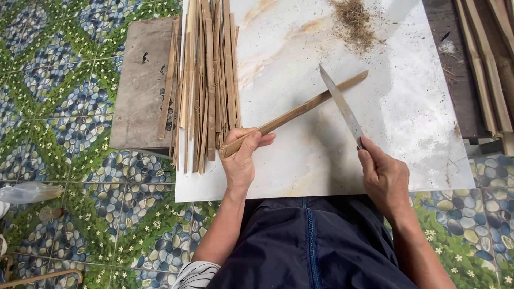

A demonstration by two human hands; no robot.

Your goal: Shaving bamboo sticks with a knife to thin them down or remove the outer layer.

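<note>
Head view: marble slab (300, 160) over pebble-patterned floor (64, 107)

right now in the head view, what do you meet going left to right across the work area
plastic bag → wooden block → bamboo strip pile → left hand holding a bamboo stick → knife → right hand → more strips
</note>
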